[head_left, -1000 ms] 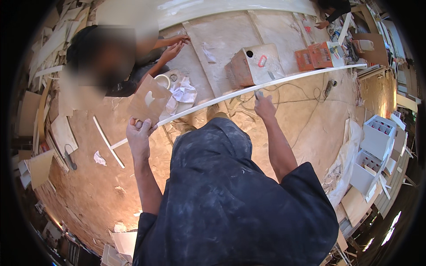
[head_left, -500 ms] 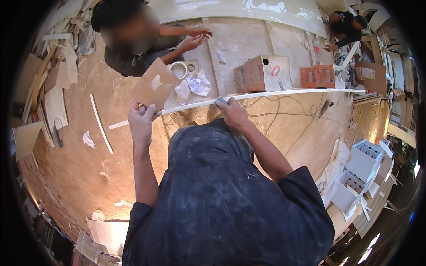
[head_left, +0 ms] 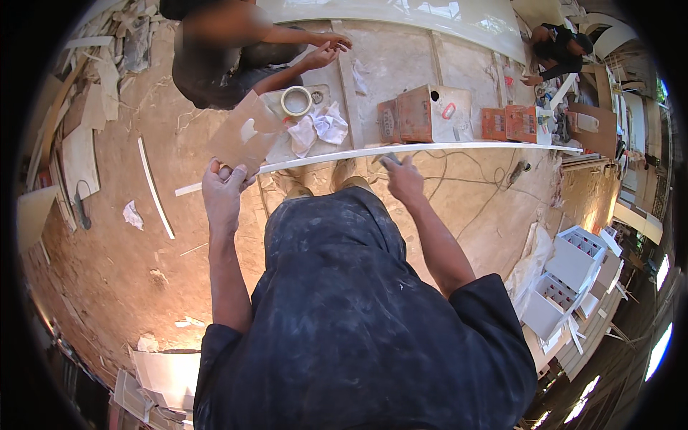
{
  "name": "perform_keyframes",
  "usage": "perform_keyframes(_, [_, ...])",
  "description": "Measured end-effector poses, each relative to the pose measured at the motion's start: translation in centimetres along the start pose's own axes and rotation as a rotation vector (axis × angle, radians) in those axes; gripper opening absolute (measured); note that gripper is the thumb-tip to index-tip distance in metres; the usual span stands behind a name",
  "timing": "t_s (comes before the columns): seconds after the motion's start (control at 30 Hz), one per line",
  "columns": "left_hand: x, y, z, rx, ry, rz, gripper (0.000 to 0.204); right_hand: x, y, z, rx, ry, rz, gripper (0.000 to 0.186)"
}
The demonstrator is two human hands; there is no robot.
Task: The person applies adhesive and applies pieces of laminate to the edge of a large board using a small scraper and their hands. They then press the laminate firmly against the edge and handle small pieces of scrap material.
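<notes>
My left hand (head_left: 223,192) grips the near edge of a thin brown board (head_left: 235,147), which carries a dab of white paste (head_left: 249,130). In front of me a long, narrow white strip (head_left: 335,154) stretches from left to right. Closed round a small grey putty scraper (head_left: 388,160), my right hand (head_left: 405,180) is just on the near side of the strip; whether the scraper touches it I cannot tell. Beyond the board lie a roll of tape (head_left: 296,101) and crumpled white paper (head_left: 330,125).
Red-and-white boxes (head_left: 416,115) stand behind the strip. A co-worker (head_left: 215,68) sits at the far left, hands together; another person (head_left: 559,50) is at the far right. A cable (head_left: 476,166) and a loose white strip (head_left: 154,188) lie on the floor. White drawer units (head_left: 573,252) stand at right.
My right hand has moved right and slightly nearer to me with the scraper, away from its place against the strip. My left hand still holds the board, shifted only slightly.
</notes>
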State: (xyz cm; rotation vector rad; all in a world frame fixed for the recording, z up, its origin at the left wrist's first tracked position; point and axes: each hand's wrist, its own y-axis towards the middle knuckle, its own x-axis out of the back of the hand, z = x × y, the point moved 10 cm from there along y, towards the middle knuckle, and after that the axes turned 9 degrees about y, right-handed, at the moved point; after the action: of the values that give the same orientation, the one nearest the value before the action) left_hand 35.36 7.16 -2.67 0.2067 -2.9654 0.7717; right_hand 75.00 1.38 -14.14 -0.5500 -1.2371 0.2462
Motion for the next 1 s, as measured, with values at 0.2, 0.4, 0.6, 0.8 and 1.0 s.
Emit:
perform_keyframes(0.2, [0.5,0.0,0.9,0.013,-0.024,0.011,0.033,1.6,-0.7,-5.5,-0.134,0.116,-0.05,0.038])
perform_keyframes(0.4, [0.7,-0.5,1.0,0.002,-0.025,-0.011,0.035,0.7,0.5,5.4,0.093,0.168,-0.081,0.039])
perform_keyframes(0.6, [1.8,-1.1,1.1,-0.004,-0.05,-0.035,0.033,-4.7,-1.3,4.5,0.044,0.015,0.281,0.039])
perform_keyframes(0.8, [2.4,-2.2,1.3,0.012,-0.042,-0.084,0.033,0.5,3.8,7.3,0.454,0.403,0.043,0.031])
perform_keyframes(1.0, [3.2,-4.4,0.0,0.0,-0.001,-0.233,0.034,-2.7,10.0,11.6,0.518,0.44,0.628,0.034])
